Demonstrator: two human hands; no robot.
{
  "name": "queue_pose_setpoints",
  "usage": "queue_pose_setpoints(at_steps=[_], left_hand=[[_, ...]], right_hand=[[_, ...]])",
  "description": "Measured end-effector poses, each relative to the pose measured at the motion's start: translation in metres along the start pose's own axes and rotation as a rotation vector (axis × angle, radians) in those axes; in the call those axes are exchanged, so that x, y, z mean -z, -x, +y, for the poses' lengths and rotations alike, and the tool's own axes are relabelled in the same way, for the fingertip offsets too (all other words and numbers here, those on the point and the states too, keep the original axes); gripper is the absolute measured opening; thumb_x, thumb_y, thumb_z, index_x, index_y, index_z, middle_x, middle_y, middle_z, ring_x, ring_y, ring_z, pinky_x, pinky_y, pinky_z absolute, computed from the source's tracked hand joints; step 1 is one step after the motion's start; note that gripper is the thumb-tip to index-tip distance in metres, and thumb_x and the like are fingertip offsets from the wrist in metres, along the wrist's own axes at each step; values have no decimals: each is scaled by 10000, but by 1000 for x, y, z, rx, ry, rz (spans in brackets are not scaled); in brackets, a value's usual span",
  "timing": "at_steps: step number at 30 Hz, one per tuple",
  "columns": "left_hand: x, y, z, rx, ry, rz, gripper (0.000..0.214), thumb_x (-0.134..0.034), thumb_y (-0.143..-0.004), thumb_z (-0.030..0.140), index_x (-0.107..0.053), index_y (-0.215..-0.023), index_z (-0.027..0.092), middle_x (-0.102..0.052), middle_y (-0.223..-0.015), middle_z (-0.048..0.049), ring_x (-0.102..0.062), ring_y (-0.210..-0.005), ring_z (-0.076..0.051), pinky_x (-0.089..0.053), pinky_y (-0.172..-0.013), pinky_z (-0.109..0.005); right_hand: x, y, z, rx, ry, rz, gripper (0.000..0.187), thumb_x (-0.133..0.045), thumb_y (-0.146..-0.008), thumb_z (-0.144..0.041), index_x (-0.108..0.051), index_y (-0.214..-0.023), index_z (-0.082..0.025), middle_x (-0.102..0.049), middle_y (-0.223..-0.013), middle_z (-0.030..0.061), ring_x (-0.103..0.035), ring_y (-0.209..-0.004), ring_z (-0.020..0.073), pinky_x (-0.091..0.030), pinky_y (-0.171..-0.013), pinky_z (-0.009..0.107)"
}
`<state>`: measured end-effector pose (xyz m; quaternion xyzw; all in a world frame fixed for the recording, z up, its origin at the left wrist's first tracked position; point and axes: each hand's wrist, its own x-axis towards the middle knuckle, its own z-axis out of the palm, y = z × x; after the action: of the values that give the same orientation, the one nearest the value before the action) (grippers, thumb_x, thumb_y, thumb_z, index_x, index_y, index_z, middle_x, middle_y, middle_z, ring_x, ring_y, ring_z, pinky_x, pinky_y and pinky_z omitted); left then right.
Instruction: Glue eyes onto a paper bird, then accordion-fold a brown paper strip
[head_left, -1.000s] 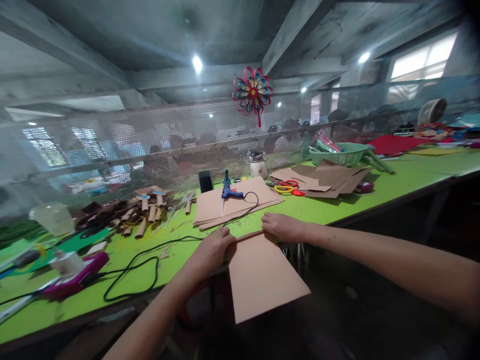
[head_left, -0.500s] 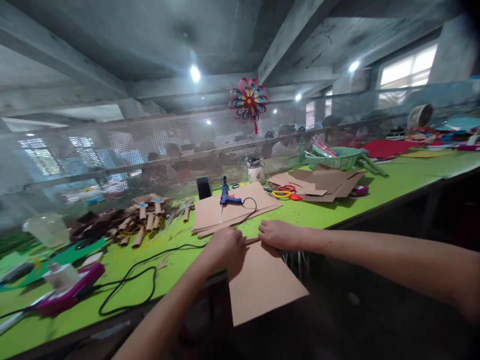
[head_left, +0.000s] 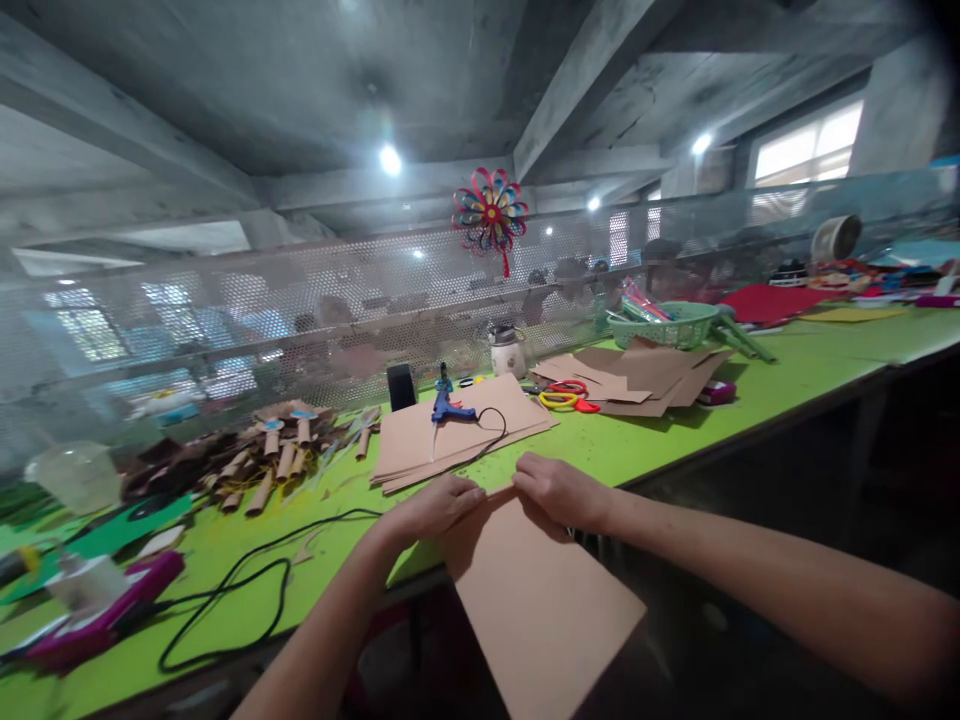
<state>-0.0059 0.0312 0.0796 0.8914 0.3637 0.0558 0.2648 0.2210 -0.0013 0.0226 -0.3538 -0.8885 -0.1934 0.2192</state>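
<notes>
A sheet of brown kraft paper [head_left: 544,605] hangs over the front edge of the green table, its upper edge folded or rolled into a narrow strip. My left hand [head_left: 439,505] is closed on the left part of that edge, fingers pressed down on it. At the right part of the same edge, my right hand [head_left: 559,490] pinches the paper between thumb and fingers. Just beyond my hands lies a stack of brown paper [head_left: 397,455], with a blue glue gun [head_left: 452,410] resting on it. Scissors [head_left: 568,398] with red and yellow handles lie right of the stack.
A purple power strip [head_left: 112,620] and its looping black cable [head_left: 283,590] occupy the left front. Several paper tubes [head_left: 285,462] are piled behind. Loose brown sheets [head_left: 675,390] and a green basket [head_left: 667,330] stand at the right. A perforated screen [head_left: 360,320] runs behind the table [head_left: 802,385].
The paper now hangs lower and further right at its bottom end. My left hand has shifted left and slightly down along the edge; the whole view has moved a little.
</notes>
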Motion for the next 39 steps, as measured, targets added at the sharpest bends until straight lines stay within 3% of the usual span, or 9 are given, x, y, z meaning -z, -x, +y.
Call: queue_pose_setpoints(at_steps=[7, 10, 12, 16, 19, 21, 26, 33, 39], left_hand=[[-11, 0, 1, 97, 82, 34, 440, -417, -811, 557, -496, -660, 151, -372, -593, 32, -310, -547, -102, -231, -494, -235], [-12, 3, 1, 88, 82, 60, 449, -429, -809, 555, -551, -698, 138, -413, -602, 25, -329, -550, -104, -238, -494, -234], [-13, 5, 0, 57, 69, 60, 442, -425, -823, 533, -587, -743, 130, -454, -623, 17, -359, -566, -108, -265, -511, -234], [-15, 9, 0, -16, 24, 101, 400, -427, -849, 473, -621, -799, 127, -562, -708, -15, -460, -644, -135, -341, -580, -237], [-19, 15, 1, -83, 11, 161, 364, -420, -869, 426, -640, -850, 137, -623, -797, -40, -523, -722, -156, -382, -633, -238], [-21, 19, 0, -101, -8, 186, 345, -428, -870, 405, -652, -871, 144, -638, -821, -46, -543, -738, -159, -396, -650, -237], [-26, 25, -2, -127, -56, 195, 313, -461, -859, 387, -671, -864, 155, -640, -810, -42, -561, -729, -151, -405, -645, -224], [-26, 25, -4, -146, -68, 248, 274, -481, -848, 353, -678, -869, 164, -647, -826, -42, -566, -742, -154, -404, -649, -228], [-19, 28, -12, -23, 9, 251, 297, -470, -848, 357, -687, -857, 155, -688, -787, -30, -584, -698, -157, -395, -602, -225]], right_hand=[[-4, 3, 2, -67, -70, 52, 132, -455, -858, -95, -553, -786, -145, -519, -819, 66, -446, -776, 172, -387, -665, 273], [-1, 2, 4, -119, -256, 103, 96, -525, -832, -164, -612, -869, -141, -549, -886, 82, -484, -856, 183, -422, -733, 285], [4, -4, 5, -173, -443, 120, 196, -583, -790, -181, -633, -975, -139, -573, -969, 96, -509, -920, 188, -438, -789, 294], [12, -25, 3, -289, -716, -73, 274, -576, -783, -200, -653, -1036, -129, -639, -962, 66, -564, -835, 150, -444, -708, 232], [13, -38, 0, -254, -701, -257, 267, -506, -845, -286, -697, -856, -98, -637, -728, 22, -530, -660, 120, -386, -579, 202], [12, -40, -2, -211, -683, -301, 292, -506, -849, -304, -698, -796, -90, -619, -671, 12, -503, -614, 107, -358, -548, 194], [12, -35, -7, -152, -740, -319, 268, -567, -817, -327, -708, -906, -118, -673, -805, 35, -558, -691, 116, -392, -601, 186], [8, -37, -5, -238, -810, -289, 255, -624, -764, -334, -719, -831, -108, -652, -726, 22, -551, -672, 120, -400, -591, 190], [12, -39, 5, -321, -851, -242, 210, -640, -726, -278, -707, -796, -91, -626, -694, 22, -533, -642, 115, -385, -546, 187]])
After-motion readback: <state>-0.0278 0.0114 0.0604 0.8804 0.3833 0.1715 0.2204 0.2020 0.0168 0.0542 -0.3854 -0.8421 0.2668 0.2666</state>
